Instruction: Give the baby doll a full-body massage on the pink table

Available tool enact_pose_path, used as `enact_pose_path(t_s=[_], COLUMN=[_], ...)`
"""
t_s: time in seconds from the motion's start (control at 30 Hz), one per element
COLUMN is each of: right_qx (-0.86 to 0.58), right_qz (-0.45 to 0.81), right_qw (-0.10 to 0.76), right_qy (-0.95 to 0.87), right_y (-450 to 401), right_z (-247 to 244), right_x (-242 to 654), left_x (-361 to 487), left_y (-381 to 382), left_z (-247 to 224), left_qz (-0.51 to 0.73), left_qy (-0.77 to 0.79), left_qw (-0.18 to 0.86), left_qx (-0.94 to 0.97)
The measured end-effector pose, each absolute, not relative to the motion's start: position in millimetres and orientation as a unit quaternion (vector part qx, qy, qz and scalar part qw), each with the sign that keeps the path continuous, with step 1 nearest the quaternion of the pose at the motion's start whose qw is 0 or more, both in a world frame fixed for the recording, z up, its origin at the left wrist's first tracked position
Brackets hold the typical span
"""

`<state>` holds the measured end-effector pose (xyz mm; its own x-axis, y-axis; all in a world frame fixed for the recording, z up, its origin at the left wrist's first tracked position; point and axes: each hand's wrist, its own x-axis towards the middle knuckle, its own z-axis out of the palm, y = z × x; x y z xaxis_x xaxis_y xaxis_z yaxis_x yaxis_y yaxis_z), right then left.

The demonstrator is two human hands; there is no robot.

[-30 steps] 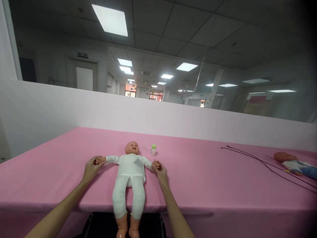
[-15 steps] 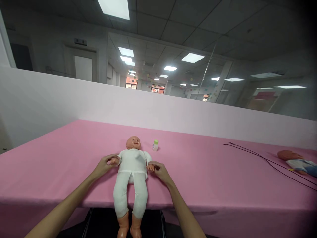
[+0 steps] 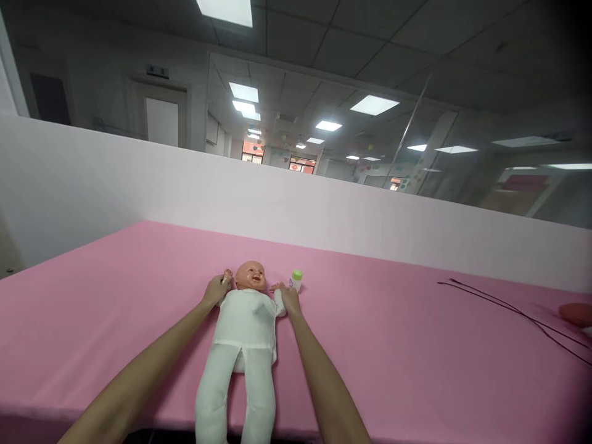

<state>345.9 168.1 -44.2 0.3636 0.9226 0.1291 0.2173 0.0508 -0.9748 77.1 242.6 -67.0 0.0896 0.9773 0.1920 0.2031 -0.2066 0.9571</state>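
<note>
A baby doll (image 3: 245, 317) in a white top and white trousers lies face up on the pink-covered table (image 3: 379, 345), its head toward the wall. My left hand (image 3: 215, 291) is closed round the doll's arm on the left, raised beside its head. On the other side, my right hand (image 3: 290, 300) grips the other arm, which is bent upward with the small fingers showing. A small white bottle with a green cap (image 3: 296, 279) stands just behind my right hand, partly covered by it. The doll's feet are out of view.
Two thin dark cords (image 3: 499, 302) run across the right side of the table. The head of a second doll (image 3: 576, 314) shows at the right edge. A low white wall (image 3: 296, 209) with glass above it borders the table's far side.
Both my hands have moved up toward the doll's head, lifting its arms from its sides to beside the head. The view has shifted, cutting off the doll's feet and most of the second doll.
</note>
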Motion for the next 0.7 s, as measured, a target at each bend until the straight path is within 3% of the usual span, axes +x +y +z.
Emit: enact_pose_path(t_s=[0.3, 0.47, 0.57, 0.7], right_qx=[-0.489, -0.416, -0.426, -0.477], right_qz=[0.495, 0.481, 0.459, 0.437], right_qw=[0.454, 0.348, 0.369, 0.501], right_qy=[-0.557, -0.689, -0.687, -0.575], right_y=[112.0, 98.7, 100.9, 112.9], right_z=[-38.9, -38.5, -41.1, -48.5], right_x=[380.7, 387.6, 383.1, 373.0], left_x=[-9.0, -23.9, -14.0, 10.6], left_y=[210.8, 202.8, 202.9, 209.1], left_z=[-54.5, -50.9, -53.3, -68.1], left_qz=[0.380, 0.250, 0.291, 0.414], left_qy=[0.290, 0.235, 0.243, 0.343], left_qw=[0.561, 0.520, 0.510, 0.471], left_qx=[0.676, 0.782, 0.772, 0.699])
